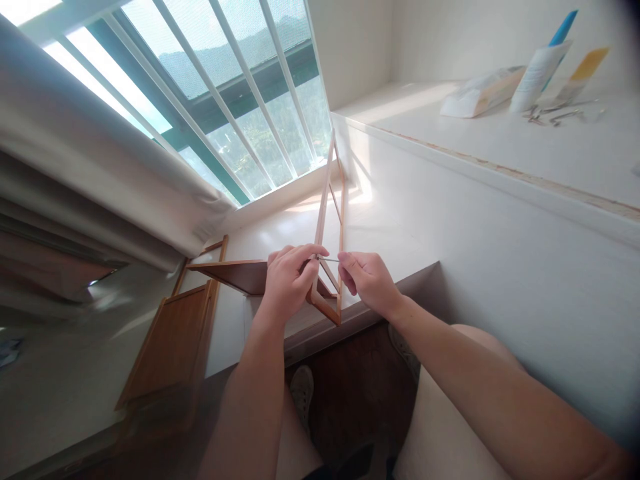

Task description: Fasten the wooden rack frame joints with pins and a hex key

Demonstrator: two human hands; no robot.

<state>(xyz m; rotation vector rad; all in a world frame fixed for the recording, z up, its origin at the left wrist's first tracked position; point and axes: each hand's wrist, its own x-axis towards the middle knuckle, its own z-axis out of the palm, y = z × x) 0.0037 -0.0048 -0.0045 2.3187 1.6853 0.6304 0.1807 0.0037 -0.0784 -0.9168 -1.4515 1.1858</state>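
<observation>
A wooden ladder-like frame [330, 200] stands on edge on the white ledge [400, 227], reaching from my hands toward the window. My left hand [287, 277] is closed around the frame's near rail, where a flat wooden panel [235, 273] meets it. My right hand [367, 280] pinches a thin metal pin or tool [329, 259] whose tip points at that rail beside my left fingers. The two hands are nearly touching.
More wooden panels [170, 347] lean at the lower left beside a grey curtain [100, 180]. A barred window [225, 87] fills the top. A raised white shelf [550, 147] at right carries tubes [540, 73], a packet and small metal parts [555, 115]. My knees and shoes show below.
</observation>
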